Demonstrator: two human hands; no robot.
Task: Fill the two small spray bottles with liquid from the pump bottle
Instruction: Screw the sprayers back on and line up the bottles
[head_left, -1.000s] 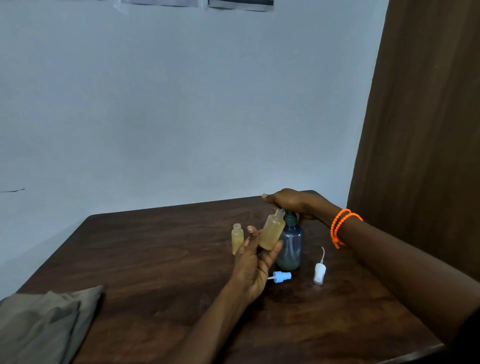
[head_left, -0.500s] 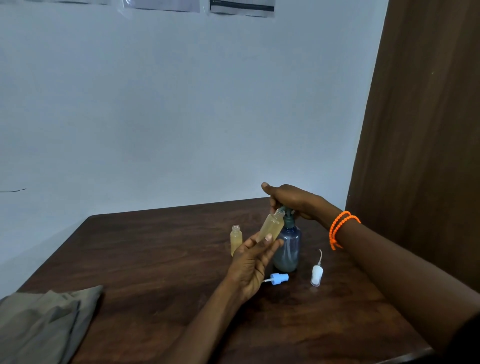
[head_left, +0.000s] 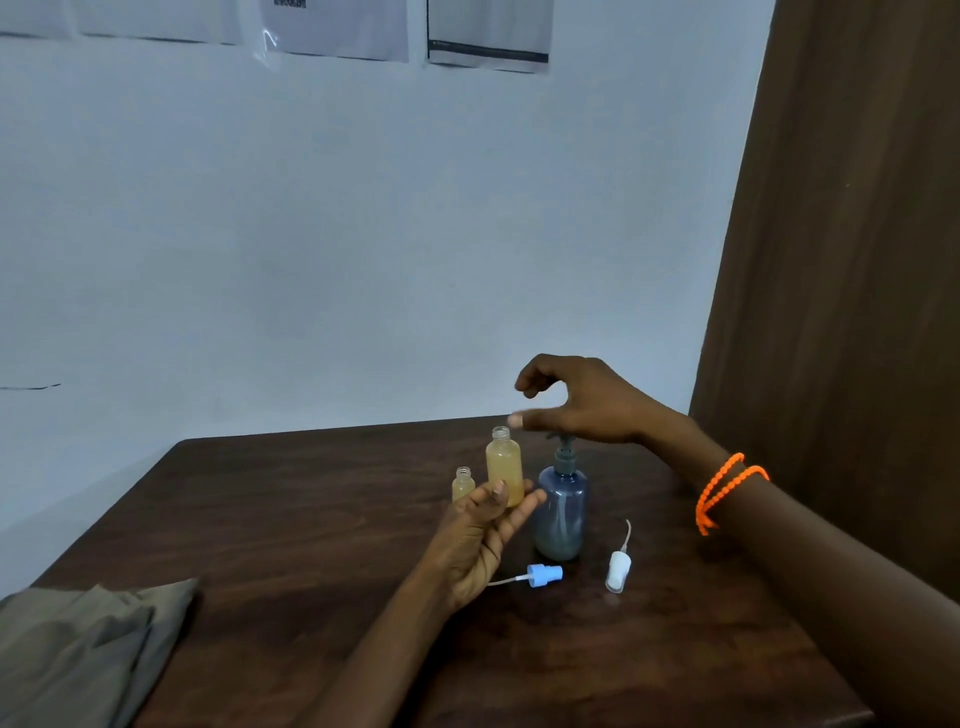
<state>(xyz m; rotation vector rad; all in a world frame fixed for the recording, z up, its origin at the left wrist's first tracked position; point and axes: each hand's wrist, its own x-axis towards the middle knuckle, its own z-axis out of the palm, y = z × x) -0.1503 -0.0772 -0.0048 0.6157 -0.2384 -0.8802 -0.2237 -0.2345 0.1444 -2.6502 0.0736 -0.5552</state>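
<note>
Folded cloth (head_left: 78, 654): grey-brown, lying on the near left corner of the wooden table (head_left: 291, 519).
Blue spray cap (head_left: 543, 575): on its side on the table, dip tube pointing left, just beside the left hand's heel.
White spray cap (head_left: 617, 570): on the table right of the pump bottle, tube pointing up.
Left hand (head_left: 480, 540): fingers clamped round the larger spray bottle (head_left: 504, 473), which is upright, uncapped and holds yellowish liquid.
Pump bottle (head_left: 562, 512): blue, translucent, standing just right of the held bottle.
Smaller spray bottle (head_left: 462, 484): uncapped, standing on the table behind the left hand.
Right hand (head_left: 582, 402): above the pump head, fingers apart and curled, holding nothing; orange bracelet (head_left: 724, 488) on wrist.
</note>
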